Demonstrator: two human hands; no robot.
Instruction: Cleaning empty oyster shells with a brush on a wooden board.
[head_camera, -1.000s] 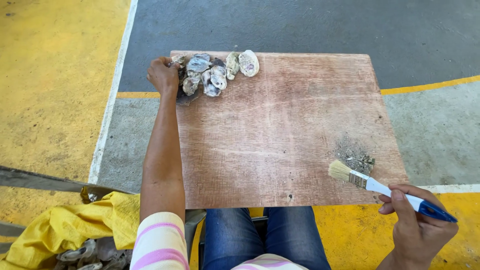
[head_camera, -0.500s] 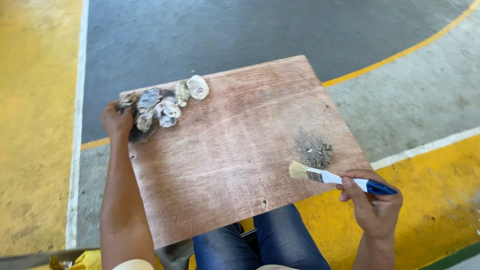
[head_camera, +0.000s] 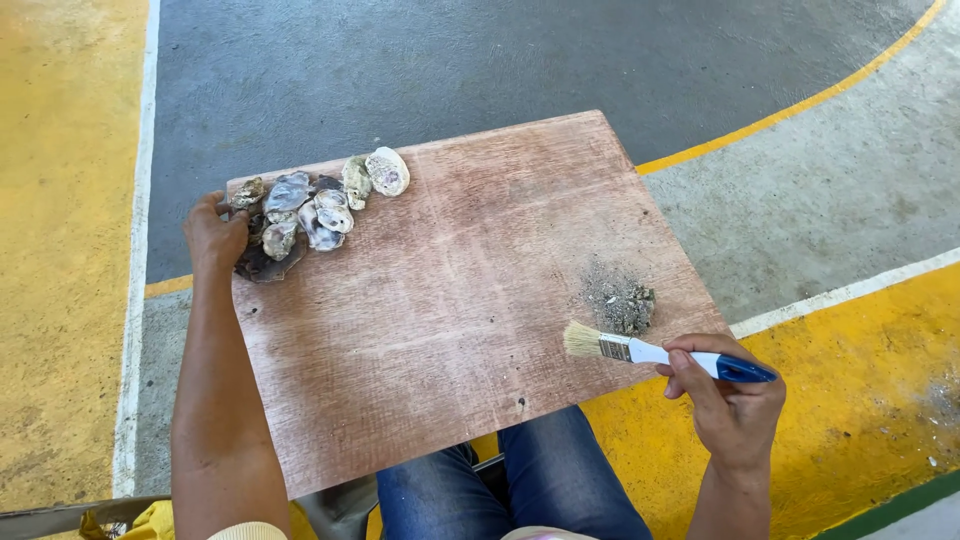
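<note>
While the right hand (head_camera: 735, 405) pinches the blue-and-white handle of a small paintbrush (head_camera: 655, 352) between thumb and curled fingers, its pale bristles rest on the wooden board (head_camera: 450, 300) just beside a grey pile of grit (head_camera: 620, 298). Sweeping well here would, I judge, mean short, light strokes with the bristles flat to the board, so that the grit stays gathered near the board's right edge. The left hand (head_camera: 215, 235) grips the board's far left corner, fingers curled over the edge and touching a cluster of oyster shells (head_camera: 315, 205). Those shells lie well apart from the brush, diagonally across the board. Beyond the board lies painted concrete floor (head_camera: 400, 60).
</note>
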